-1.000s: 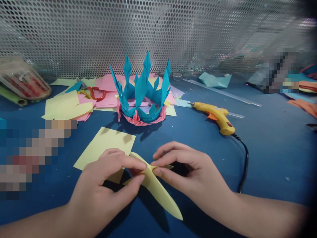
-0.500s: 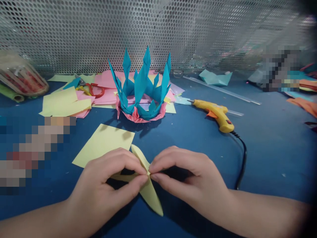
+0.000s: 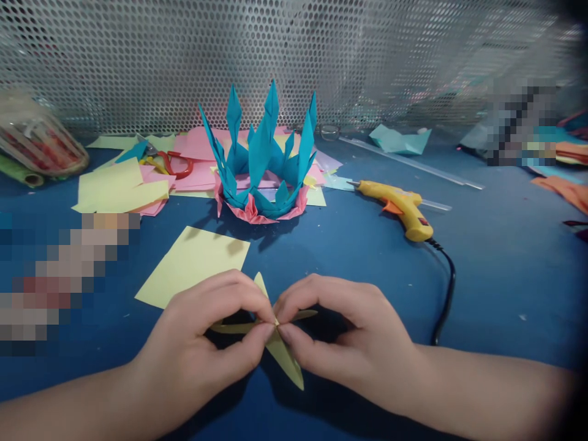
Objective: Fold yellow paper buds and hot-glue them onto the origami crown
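Observation:
My left hand (image 3: 206, 343) and my right hand (image 3: 351, 337) meet fingertip to fingertip over a small pale-yellow folded paper piece (image 3: 285, 360). Thumb and forefinger of each hand pinch it at its centre. Several narrow pointed petals stick out from between my fingers; the centre itself is mostly hidden by my fingertips. Just behind my left hand lies a flat square of yellow paper (image 3: 197, 263). Farther back stands a blue folded-paper crown (image 3: 261, 165) with tall points and a pink paper base (image 3: 250, 211).
A yellow glue gun (image 3: 399, 208) with a black cord lies at right, near clear glue sticks (image 3: 413, 162). Red-handled scissors (image 3: 179, 165) rest among pink and yellow papers (image 3: 110, 190). A clear jar (image 3: 41, 135) lies at far left, before a perforated metal panel (image 3: 160, 61).
The paper piece has turned between my fingers: its upper petal looks narrower, and another petal now shows behind my right fingers. Both hands stay pinched at its centre.

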